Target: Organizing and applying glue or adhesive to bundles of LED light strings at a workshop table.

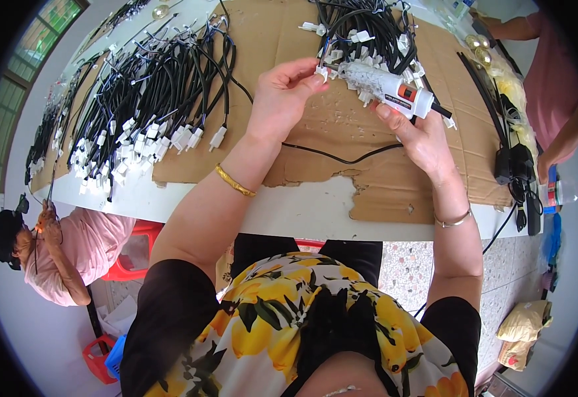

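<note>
Over the cardboard (328, 126) on the table, my left hand (282, 96) pinches a small white plug connector (321, 73) at the end of a dark cable. My right hand (421, 142) grips a white hot glue gun (401, 96) with an orange switch and clear glue strands near its front. A black stick (442, 110) juts from the gun's rear. The gun's thin nozzle (332, 65) points left, close beside the connector; whether they touch I cannot tell. Just behind the gun lies a bundle of black cables (368, 26) with white connectors.
A large spread of black cables (163, 92) with white connectors lies left. Black power adapters (514, 164) sit at the right edge, near clear bulbs (481, 49). A black cord (342, 159) crosses the cardboard. One co-worker (70, 251) is at left, another (557, 86) at right.
</note>
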A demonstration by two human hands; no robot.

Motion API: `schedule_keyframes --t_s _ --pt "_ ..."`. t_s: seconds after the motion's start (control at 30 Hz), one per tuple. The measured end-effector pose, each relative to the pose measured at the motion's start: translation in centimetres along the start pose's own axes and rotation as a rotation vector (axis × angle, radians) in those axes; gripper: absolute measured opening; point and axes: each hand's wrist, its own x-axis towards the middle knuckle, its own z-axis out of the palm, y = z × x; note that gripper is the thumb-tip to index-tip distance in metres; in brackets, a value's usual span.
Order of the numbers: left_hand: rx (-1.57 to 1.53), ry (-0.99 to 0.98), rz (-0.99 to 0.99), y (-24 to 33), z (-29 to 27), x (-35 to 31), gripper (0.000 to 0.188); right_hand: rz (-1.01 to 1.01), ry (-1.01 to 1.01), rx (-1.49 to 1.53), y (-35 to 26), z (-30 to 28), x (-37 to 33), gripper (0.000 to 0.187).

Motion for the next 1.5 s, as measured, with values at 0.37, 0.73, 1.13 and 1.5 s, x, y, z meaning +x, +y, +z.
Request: schedule_keyframes --t_s 0.37,0.73,1.13,1.5 --pt "0.087 0.015 -0.021 -0.2 -0.4 0.1 0.023 0.043 -0.006 -0.053 -0.9 0.1 -0.1 0.029" --pt "0.189 0.033 0.032 -0.7 -0.8 0.4 0.028 -0.047 0.006 -0.112 -1.0 0.1 0.0 0.025" --pt "0.258 0.000 0.020 -0.1 -0.6 0.3 0.027 -0.042 -0.003 -0.082 -1.0 0.1 -0.2 0.025" --pt "0.173 0.045 0.000 -0.3 -0.7 0.3 0.028 -0.058 0.018 -0.057 -1.1 0.0 -0.1 0.023"
